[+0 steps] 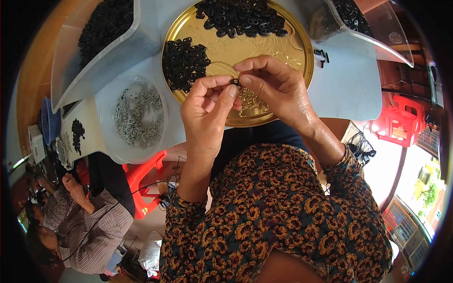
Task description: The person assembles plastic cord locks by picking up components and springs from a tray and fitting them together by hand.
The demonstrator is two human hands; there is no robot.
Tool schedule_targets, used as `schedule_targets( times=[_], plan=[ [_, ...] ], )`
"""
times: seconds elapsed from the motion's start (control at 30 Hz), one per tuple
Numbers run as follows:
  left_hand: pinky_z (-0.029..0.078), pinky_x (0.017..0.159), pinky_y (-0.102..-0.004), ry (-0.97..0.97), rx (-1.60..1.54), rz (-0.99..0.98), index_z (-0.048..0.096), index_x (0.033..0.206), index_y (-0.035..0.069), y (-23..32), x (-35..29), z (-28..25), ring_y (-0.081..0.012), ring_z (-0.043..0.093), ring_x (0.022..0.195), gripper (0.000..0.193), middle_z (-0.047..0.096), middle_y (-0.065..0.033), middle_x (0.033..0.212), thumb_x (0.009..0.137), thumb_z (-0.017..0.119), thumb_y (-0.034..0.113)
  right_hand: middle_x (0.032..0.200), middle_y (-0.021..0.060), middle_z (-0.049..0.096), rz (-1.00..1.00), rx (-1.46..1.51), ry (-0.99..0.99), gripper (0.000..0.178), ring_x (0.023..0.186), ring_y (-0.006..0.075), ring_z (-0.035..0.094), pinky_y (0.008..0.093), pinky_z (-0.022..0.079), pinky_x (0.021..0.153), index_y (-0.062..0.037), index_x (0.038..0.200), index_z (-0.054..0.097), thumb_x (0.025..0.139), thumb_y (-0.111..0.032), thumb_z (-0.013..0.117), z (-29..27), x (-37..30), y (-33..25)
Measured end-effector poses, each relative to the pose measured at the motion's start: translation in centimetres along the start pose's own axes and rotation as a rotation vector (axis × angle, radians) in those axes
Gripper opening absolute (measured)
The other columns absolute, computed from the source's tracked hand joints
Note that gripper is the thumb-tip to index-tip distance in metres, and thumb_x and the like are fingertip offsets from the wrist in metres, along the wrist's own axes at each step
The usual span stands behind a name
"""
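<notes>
Over the round gold tray [309, 70], my left hand [207, 111] pinches a small black plastic part with a hole [235, 82] between thumb and forefinger. My right hand [283, 92] is right beside it, thumb and forefinger curled together at the part's edge; whatever they grip is too small to make out. Oval black parts with holes [245, 20] are heaped at the tray's far side. Smaller black parts [185, 63] form a second pile at its left. Tiny gold-coloured pieces [254, 103] lie under my hands, partly hidden by them.
A clear bowl of small grey metal pieces [139, 115] stands left of the tray. Clear bins with black parts flank it, one at left [106, 33], one at right [351, 21]. Red stools [401, 120] stand beyond the table. Another person in a striped shirt [94, 231] sits at lower left.
</notes>
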State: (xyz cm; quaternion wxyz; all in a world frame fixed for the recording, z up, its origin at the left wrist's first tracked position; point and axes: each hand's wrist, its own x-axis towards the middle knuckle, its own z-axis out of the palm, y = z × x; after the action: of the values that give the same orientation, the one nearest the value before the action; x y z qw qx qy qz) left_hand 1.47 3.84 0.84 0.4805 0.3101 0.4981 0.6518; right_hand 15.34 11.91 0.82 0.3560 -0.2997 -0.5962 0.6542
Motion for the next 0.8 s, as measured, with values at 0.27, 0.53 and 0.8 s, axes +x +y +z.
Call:
schedule_targets(
  times=[0.27,0.53,0.8],
  plan=[
    [0.051,0.069,-0.0219,-0.015,-0.064,-0.057,0.056,0.105,-0.003,0.2,-1.4,0.2,-0.0078,0.058,0.077,0.015,0.06,-0.0058,0.092,0.091,0.06,-0.001,0.093,0.0032,0.064,-0.013,-0.038,0.061,0.021,0.09,0.0085,0.062,0.0233,0.051,0.081,-0.0011,0.11,0.061,0.09,-0.002,0.063,0.7,-1.5,0.0],
    [0.048,0.071,-0.0213,0.014,-0.041,0.051,0.055,0.106,-0.003,-0.1,-3.3,0.3,-0.0076,0.055,0.081,0.014,0.057,-0.0065,0.098,0.092,0.055,-0.005,0.092,0.0021,0.061,0.111,0.053,-0.004,0.028,0.089,0.0079,0.059,0.0228,0.052,0.079,-0.0005,0.12,0.053,0.093,-0.002,0.058,1.6,-2.5,-0.8],
    [0.05,0.069,-0.0235,0.01,-0.058,-0.03,0.055,0.105,-0.003,0.1,-3.5,-1.9,-0.0101,0.057,0.076,0.013,0.06,-0.0072,0.091,0.092,0.058,-0.001,0.099,0.0027,0.062,0.318,0.087,-0.234,0.027,0.09,0.0079,0.058,0.0239,0.049,0.083,0.0013,0.12,0.056,0.093,-0.004,0.058,1.5,-0.9,-2.1]
  ],
)
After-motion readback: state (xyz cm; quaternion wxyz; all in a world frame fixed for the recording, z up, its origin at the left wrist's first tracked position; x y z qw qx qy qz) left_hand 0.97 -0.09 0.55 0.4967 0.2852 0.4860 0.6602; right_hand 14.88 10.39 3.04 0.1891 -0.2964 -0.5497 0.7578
